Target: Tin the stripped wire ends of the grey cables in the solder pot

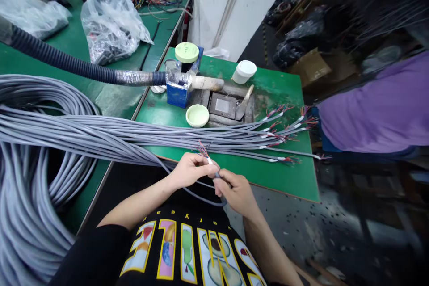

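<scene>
Both my hands are closed on the end of one grey cable (205, 198), just in front of the bench edge. My left hand (194, 169) pinches it near the white band, where thin red and dark wires (203, 148) fan out. Lower down, my right hand (234, 190) grips the grey sheath, and the cable loops below back to the left. Beyond my hands a bundle of grey cables (174, 136) lies across the green bench, with stripped, coloured wire ends (291, 159) spread at the right.
A solder pot (222, 105) with a scraper (245, 102) sits behind the cables, near a pale green bowl (197, 115) and a white cup (244, 72). A ribbed hose (77, 64) ends above it. Coiled cable (30, 219) fills the left. A person in purple (375, 103) is at right.
</scene>
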`<act>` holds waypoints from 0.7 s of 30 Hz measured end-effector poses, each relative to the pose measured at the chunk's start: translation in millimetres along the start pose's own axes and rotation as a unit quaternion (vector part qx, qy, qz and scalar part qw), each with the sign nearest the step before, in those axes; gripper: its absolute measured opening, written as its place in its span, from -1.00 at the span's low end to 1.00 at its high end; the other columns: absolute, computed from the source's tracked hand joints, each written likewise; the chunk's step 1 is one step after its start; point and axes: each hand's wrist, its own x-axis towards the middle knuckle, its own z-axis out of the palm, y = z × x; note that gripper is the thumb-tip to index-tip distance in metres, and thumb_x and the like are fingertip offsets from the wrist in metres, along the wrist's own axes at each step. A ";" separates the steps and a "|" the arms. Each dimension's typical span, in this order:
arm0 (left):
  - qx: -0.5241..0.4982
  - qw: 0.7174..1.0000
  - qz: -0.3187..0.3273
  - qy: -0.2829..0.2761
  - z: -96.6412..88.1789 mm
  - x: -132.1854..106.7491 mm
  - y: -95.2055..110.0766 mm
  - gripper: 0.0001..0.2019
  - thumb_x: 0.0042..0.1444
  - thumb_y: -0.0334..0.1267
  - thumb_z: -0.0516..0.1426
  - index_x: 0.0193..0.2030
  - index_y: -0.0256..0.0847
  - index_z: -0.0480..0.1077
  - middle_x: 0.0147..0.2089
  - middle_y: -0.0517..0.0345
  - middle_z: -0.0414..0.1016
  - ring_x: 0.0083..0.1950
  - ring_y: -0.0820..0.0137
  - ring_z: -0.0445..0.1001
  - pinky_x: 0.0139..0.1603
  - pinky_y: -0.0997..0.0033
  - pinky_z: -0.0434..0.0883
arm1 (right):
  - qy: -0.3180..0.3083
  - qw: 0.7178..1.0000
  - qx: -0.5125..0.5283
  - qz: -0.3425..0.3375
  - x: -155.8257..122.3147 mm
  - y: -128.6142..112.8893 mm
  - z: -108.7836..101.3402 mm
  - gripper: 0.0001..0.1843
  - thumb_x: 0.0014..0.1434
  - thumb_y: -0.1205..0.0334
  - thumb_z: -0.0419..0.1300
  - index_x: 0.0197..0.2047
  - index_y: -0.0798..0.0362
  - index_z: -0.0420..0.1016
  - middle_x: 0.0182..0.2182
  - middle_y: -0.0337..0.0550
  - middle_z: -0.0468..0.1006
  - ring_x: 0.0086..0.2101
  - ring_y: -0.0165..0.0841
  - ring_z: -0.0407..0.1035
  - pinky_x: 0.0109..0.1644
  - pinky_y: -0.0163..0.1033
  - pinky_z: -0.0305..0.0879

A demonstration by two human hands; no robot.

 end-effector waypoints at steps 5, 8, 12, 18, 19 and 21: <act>-0.077 0.997 -0.002 0.018 -3.5 5.9 -2.8 -0.67 -0.26 -0.15 0.42 -0.36 -0.30 0.56 -0.51 0.18 0.50 -0.52 0.57 0.36 -0.45 0.57 0.31 | 0.037 0.999 0.036 0.009 3.0 -1.7 -0.6 -0.75 0.29 0.17 0.00 -0.30 0.05 0.45 -0.69 -0.37 0.34 -0.67 -0.51 0.22 -0.53 -0.39 0.18; -0.132 0.990 -0.012 0.036 -12.4 12.0 -2.2 -0.66 -0.25 -0.17 0.41 -0.33 -0.32 0.56 -0.52 0.16 0.48 -0.57 0.61 0.29 -0.51 0.59 0.22 | -0.001 0.998 0.068 0.013 1.5 -0.8 -3.5 -0.71 0.31 0.14 -0.03 -0.28 0.06 0.46 -0.70 -0.37 0.33 -0.68 -0.52 0.19 -0.54 -0.39 0.17; -0.158 0.987 -0.011 -0.006 -19.0 18.9 2.7 -0.67 -0.27 -0.13 0.41 -0.44 -0.35 0.53 -0.50 0.12 0.45 -0.59 0.62 0.22 -0.57 0.57 0.14 | -0.057 0.993 0.104 0.004 1.0 -0.3 -5.5 -0.69 0.31 0.11 -0.02 -0.31 0.07 0.46 -0.72 -0.36 0.33 -0.68 -0.52 0.17 -0.53 -0.38 0.14; -0.095 0.990 -0.021 -0.101 -21.3 22.0 15.1 -0.72 -0.36 -0.15 0.42 -0.52 -0.30 0.55 -0.61 0.20 0.33 -0.59 0.58 0.20 -0.57 0.54 0.14 | -0.090 0.987 0.130 -0.005 3.2 0.6 -7.1 -0.63 0.31 0.03 -0.02 -0.36 0.08 0.44 -0.74 -0.36 0.32 -0.71 -0.52 0.12 -0.57 -0.36 0.11; -0.079 0.992 -0.008 -0.101 -21.5 22.3 16.5 -0.73 -0.37 -0.16 0.42 -0.55 -0.29 0.55 -0.61 0.19 0.34 -0.58 0.57 0.22 -0.57 0.53 0.15 | -0.099 0.986 0.131 -0.007 3.5 0.3 -8.4 -0.63 0.31 0.03 -0.02 -0.36 0.08 0.44 -0.74 -0.36 0.32 -0.71 -0.52 0.12 -0.57 -0.37 0.12; -0.046 0.995 0.026 -0.082 -21.0 23.0 17.1 -0.75 -0.36 -0.16 0.42 -0.59 -0.27 0.54 -0.58 0.16 0.38 -0.55 0.54 0.28 -0.55 0.52 0.19 | -0.114 0.985 0.131 -0.002 4.2 -1.7 -11.3 -0.68 0.30 0.07 0.01 -0.33 0.09 0.44 -0.73 -0.35 0.34 -0.69 -0.52 0.16 -0.56 -0.38 0.14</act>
